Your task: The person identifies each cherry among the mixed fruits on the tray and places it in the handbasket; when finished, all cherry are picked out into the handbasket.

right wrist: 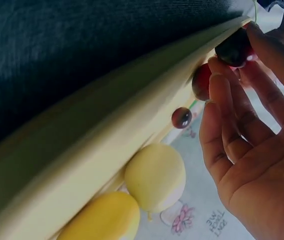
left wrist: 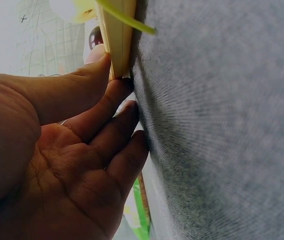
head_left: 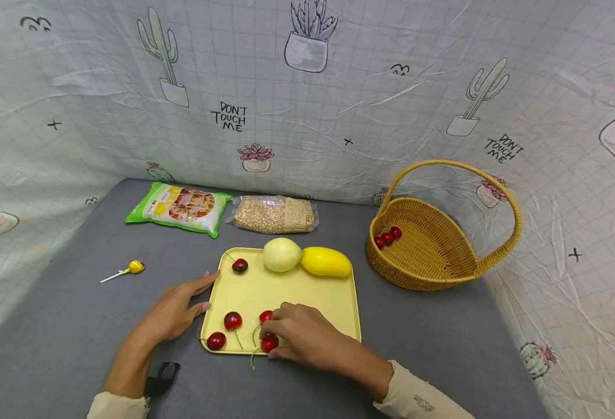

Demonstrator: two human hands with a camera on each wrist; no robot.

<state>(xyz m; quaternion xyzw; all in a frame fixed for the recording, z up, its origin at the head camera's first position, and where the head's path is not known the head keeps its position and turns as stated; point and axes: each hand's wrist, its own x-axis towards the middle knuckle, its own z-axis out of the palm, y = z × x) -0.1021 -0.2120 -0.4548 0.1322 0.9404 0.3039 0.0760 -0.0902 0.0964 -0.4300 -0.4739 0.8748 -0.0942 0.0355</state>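
My right hand (head_left: 307,334) is at the near edge of the yellow tray (head_left: 281,297), thumb and fingertips pinching a red cherry (right wrist: 234,48) with a green stem. Right by its fingers lies another cherry (head_left: 265,316). Fairly straight, the fingers of my left hand (head_left: 173,308) touch the tray's left rim, thumb against the edge in the left wrist view. Two cherries, one upper (head_left: 233,320) and one lower (head_left: 216,340), lie in the tray's near left corner. A darker cherry (head_left: 240,265) sits in the far left corner.
A pale round fruit (head_left: 282,255) and a yellow oblong fruit (head_left: 326,262) lie along the tray's far edge. At right stands a wicker basket (head_left: 422,282) with three cherries (head_left: 388,238) inside. Behind are a green-white bag (head_left: 181,208) and a clear grain bag (head_left: 273,214); a lollipop (head_left: 135,266) lies left.
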